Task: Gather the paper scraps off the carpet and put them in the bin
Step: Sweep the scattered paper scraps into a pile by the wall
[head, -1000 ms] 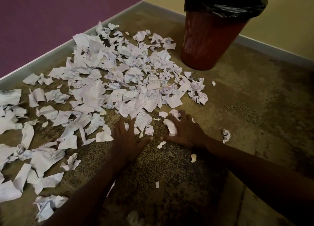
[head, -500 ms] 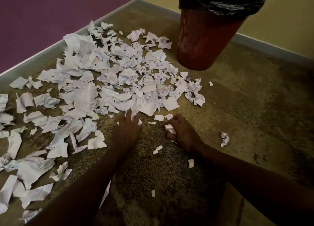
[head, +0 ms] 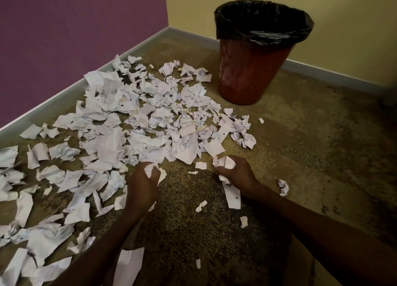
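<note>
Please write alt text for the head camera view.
Both hands grip paper scraps: left hand, right hand. Many more scraps litter the carpet before a red bin with a black liner.

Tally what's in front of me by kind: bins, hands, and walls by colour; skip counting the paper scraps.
Bins: 1, red bin with black liner
Hands: 2, left hand, right hand, each gripping scraps
Purple walls: 1
Yellow walls: 1
Total: 5
</note>
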Demonstrator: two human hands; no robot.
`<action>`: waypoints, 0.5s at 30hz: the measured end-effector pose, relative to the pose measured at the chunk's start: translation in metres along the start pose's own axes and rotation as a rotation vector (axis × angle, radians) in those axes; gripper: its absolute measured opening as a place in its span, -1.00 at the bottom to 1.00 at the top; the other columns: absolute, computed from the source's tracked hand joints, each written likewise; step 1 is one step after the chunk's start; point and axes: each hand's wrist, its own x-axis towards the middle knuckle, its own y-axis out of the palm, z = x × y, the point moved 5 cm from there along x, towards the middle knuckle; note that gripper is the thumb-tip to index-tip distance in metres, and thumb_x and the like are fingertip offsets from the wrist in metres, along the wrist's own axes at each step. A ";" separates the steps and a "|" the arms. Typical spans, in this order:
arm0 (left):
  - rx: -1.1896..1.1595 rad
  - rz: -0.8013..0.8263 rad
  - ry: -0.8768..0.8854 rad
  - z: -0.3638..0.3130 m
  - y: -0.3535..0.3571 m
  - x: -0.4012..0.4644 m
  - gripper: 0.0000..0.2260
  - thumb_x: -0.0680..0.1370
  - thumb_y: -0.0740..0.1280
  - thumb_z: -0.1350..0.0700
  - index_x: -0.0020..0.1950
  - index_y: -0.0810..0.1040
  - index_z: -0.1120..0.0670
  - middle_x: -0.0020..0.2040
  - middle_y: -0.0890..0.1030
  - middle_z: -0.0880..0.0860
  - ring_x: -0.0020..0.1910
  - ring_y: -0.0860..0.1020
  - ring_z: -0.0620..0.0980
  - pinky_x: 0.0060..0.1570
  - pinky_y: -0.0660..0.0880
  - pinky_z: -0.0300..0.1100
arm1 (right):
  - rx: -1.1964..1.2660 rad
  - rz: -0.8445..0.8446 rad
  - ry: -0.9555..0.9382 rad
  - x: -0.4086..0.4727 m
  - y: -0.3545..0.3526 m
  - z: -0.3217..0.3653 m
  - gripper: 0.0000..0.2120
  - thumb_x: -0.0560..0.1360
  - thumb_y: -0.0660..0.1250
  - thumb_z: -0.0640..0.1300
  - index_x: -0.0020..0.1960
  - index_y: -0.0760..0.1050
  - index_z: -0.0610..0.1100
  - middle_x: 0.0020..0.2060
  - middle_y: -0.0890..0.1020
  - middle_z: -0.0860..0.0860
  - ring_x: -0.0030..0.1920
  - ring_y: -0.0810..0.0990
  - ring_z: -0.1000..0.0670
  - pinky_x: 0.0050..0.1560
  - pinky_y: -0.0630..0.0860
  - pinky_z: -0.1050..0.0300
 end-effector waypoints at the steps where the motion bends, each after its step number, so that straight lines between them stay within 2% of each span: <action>1: -0.043 0.000 -0.026 -0.001 -0.002 0.003 -0.83 0.61 0.27 0.16 0.02 0.56 0.26 -0.09 0.56 0.09 -0.08 0.51 0.08 -0.11 0.30 -0.17 | 0.088 0.001 0.055 0.000 0.000 0.004 -0.90 0.35 0.51 -0.20 -0.21 0.60 -0.12 -0.34 0.64 0.03 -0.37 0.56 0.18 -0.39 0.47 0.26; 4: -0.204 0.050 -0.178 -0.001 -0.003 0.013 -0.73 0.61 0.26 0.11 -0.21 0.54 0.23 -0.20 0.62 0.20 -0.15 0.58 0.18 -0.14 0.43 0.02 | 0.326 0.035 0.160 -0.002 0.000 0.016 -0.90 0.35 0.49 -0.25 -0.15 0.62 -0.18 -0.33 0.64 -0.05 -0.37 0.56 0.03 -0.45 0.43 0.20; 6: -0.346 0.070 -0.305 -0.007 -0.003 0.014 -0.70 0.57 0.28 0.00 -0.21 0.58 0.19 -0.20 0.66 0.20 -0.17 0.61 0.16 -0.04 0.54 0.12 | 0.449 0.081 0.203 -0.004 0.002 0.028 -0.92 0.38 0.46 -0.28 -0.14 0.60 -0.19 -0.38 0.58 -0.08 -0.44 0.49 0.00 -0.47 0.34 0.20; 8: -0.416 0.086 -0.418 -0.014 -0.002 0.015 -0.70 0.56 0.29 -0.07 -0.13 0.57 0.17 -0.17 0.65 0.10 -0.12 0.61 0.12 0.02 0.55 0.04 | 0.511 0.098 0.241 -0.005 0.001 0.040 -0.92 0.40 0.44 -0.29 -0.15 0.58 -0.17 -0.40 0.56 -0.06 -0.48 0.45 0.03 -0.48 0.29 0.22; 9: -0.441 0.096 -0.483 -0.020 -0.003 0.017 -0.72 0.57 0.30 -0.07 -0.08 0.55 0.16 -0.16 0.63 0.07 -0.14 0.58 0.10 -0.02 0.52 -0.04 | 0.524 0.098 0.247 -0.005 -0.001 0.047 -0.92 0.41 0.44 -0.28 -0.14 0.58 -0.16 -0.39 0.57 -0.04 -0.48 0.46 0.04 -0.50 0.29 0.23; 11: -0.577 0.160 -0.600 -0.032 -0.002 0.022 -0.71 0.56 0.31 -0.07 -0.05 0.55 0.18 -0.21 0.61 0.11 -0.33 0.53 0.08 -0.22 0.47 -0.12 | 0.554 0.105 0.231 -0.005 -0.006 0.062 -0.91 0.42 0.44 -0.25 -0.09 0.59 -0.16 -0.34 0.61 -0.02 -0.46 0.49 0.07 -0.52 0.31 0.23; 13: -0.746 0.247 -0.677 -0.052 0.001 0.026 -0.71 0.57 0.31 -0.03 -0.17 0.53 0.19 -0.38 0.57 0.10 -0.50 0.45 0.04 -0.41 0.39 -0.21 | 0.595 0.122 0.196 -0.002 -0.013 0.077 -0.89 0.43 0.42 -0.24 -0.05 0.58 -0.20 -0.30 0.62 -0.04 -0.43 0.50 0.09 -0.52 0.30 0.23; 15: -0.903 0.286 -0.690 -0.077 0.001 0.027 -0.72 0.59 0.31 0.03 -0.24 0.51 0.18 -0.48 0.51 0.07 -0.56 0.41 -0.01 -0.52 0.36 -0.29 | 0.673 0.125 0.166 0.004 -0.021 0.095 -0.90 0.44 0.40 -0.27 -0.05 0.57 -0.23 -0.26 0.60 -0.09 -0.41 0.48 0.08 -0.53 0.28 0.25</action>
